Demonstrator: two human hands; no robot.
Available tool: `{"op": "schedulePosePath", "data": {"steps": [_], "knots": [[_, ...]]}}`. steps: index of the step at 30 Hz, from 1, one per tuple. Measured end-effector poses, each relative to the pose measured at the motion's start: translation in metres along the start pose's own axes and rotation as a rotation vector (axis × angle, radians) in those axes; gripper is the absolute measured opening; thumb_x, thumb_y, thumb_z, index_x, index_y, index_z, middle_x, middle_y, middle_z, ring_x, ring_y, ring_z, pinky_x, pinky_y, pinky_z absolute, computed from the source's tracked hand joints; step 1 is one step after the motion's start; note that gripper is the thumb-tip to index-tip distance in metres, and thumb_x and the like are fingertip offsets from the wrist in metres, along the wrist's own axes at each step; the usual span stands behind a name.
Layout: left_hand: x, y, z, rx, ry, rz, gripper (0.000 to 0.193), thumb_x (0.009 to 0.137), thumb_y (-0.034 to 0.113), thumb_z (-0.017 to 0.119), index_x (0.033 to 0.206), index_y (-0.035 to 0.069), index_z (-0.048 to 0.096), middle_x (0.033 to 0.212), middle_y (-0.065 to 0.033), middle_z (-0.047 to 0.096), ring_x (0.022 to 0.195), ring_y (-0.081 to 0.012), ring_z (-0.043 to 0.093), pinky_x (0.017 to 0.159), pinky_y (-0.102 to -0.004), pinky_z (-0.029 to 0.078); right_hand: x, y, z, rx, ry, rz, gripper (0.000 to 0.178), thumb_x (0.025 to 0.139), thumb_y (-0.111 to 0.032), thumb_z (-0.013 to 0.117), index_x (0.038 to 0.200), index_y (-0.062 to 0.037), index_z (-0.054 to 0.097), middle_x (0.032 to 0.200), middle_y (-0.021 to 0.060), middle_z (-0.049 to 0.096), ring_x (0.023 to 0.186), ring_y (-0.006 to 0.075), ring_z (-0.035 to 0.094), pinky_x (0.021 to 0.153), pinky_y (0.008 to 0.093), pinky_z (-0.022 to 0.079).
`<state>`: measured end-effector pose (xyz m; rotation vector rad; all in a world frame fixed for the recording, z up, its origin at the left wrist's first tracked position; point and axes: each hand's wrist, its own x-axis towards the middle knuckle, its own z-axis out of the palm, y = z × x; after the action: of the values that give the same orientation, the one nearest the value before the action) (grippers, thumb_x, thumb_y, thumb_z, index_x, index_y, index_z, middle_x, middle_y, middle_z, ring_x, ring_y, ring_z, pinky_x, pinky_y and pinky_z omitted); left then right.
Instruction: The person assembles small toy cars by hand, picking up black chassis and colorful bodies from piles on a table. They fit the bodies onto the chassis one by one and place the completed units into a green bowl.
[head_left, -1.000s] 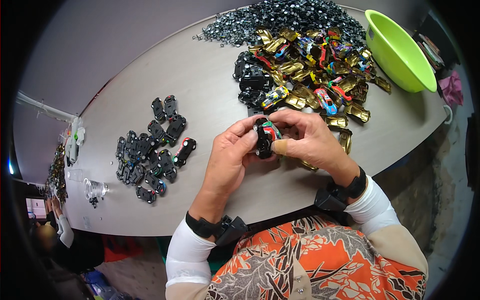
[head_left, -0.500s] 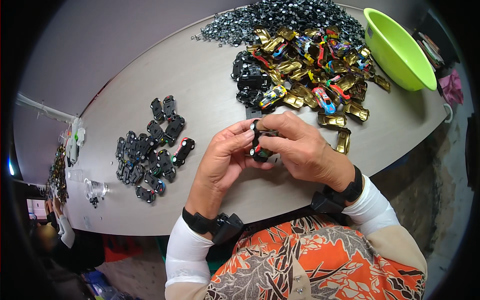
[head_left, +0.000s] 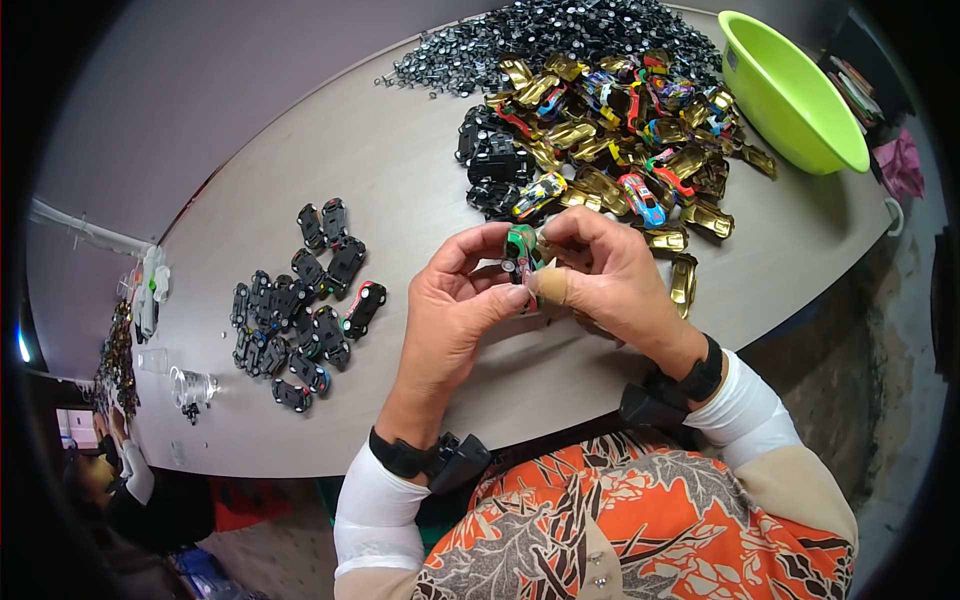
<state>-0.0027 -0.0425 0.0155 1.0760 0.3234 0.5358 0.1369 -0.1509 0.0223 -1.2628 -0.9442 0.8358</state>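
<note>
A small green toy car is pinched upright between both my hands above the table. My left hand holds it from the left with thumb and fingers. My right hand, a tan bandage on its thumb, grips it from the right; the fingers partly hide the car. Just beyond lie black toy car bases and a pile of gold and colourful car bodies. Left of my hands is a group of toy cars, most with their black undersides up.
A heap of small wheel pieces spreads along the table's far edge. The lime-green basin tilts at the far right. Clear plastic cups stand at the left, where another person sits at the table.
The toy car has been turned in my hands: its dark underside and wheels showed before, its green painted side shows now. My right fingers have shifted and spread a little around it.
</note>
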Motion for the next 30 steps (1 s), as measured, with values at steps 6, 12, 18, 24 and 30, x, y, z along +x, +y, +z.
{"op": "schedulePosePath", "data": {"steps": [6,12,18,24,30], "knots": [[0.001,-0.007,-0.002,0.063,-0.035,-0.009,0.042,0.077,-0.002,0.066,0.116,-0.004,0.051,0.106,-0.0106,0.059,0.091,-0.0173,0.061,0.08,-0.0337,0.054,0.002,0.006,0.001,0.083,0.023,0.039,0.031,0.076,-0.001,0.066,0.102,-0.0008,0.049,0.082,0.0012,0.056,0.071,0.0048,0.054,0.061,0.0208,0.047],[0.004,0.002,-0.004,-0.211,0.004,-0.191,0.019,0.082,0.004,0.062,0.098,0.0,0.053,0.096,-0.0106,0.061,0.084,-0.0187,0.063,0.076,-0.0396,0.057,0.003,0.0,-0.004,0.196,0.099,-0.061,0.035,0.075,0.0,0.066,0.105,-0.0014,0.048,0.083,0.0027,0.057,0.071,0.0053,0.054,0.059,0.0201,0.048],[0.003,0.0,-0.007,-0.155,0.034,-0.175,0.013,0.08,0.001,0.061,0.089,0.002,0.051,0.088,-0.0097,0.061,0.078,-0.0167,0.063,0.071,-0.0387,0.058,0.001,-0.004,-0.003,0.053,0.004,-0.014,0.024,0.077,-0.003,0.066,0.097,-0.0016,0.053,0.084,0.0032,0.061,0.07,0.0047,0.057,0.06,0.0197,0.048],[0.002,0.002,-0.003,-0.15,0.056,-0.158,0.013,0.079,-0.001,0.061,0.086,0.003,0.051,0.085,-0.0079,0.061,0.075,-0.0153,0.063,0.068,-0.0364,0.058,0.0,-0.004,-0.001,0.041,0.029,-0.049,0.026,0.077,-0.002,0.065,0.099,-0.002,0.052,0.084,0.0019,0.06,0.069,0.0034,0.055,0.059,0.0195,0.047],[0.002,-0.009,-0.013,-0.069,-0.001,-0.129,0.019,0.077,-0.002,0.063,0.091,0.002,0.052,0.089,-0.0073,0.061,0.078,-0.0143,0.063,0.068,-0.0317,0.058,-0.002,0.01,0.004,0.055,-0.042,-0.049,0.027,0.077,-0.001,0.06,0.101,-0.0021,0.05,0.081,-0.0004,0.057,0.07,0.0013,0.05,0.059,0.0186,0.043]]}}
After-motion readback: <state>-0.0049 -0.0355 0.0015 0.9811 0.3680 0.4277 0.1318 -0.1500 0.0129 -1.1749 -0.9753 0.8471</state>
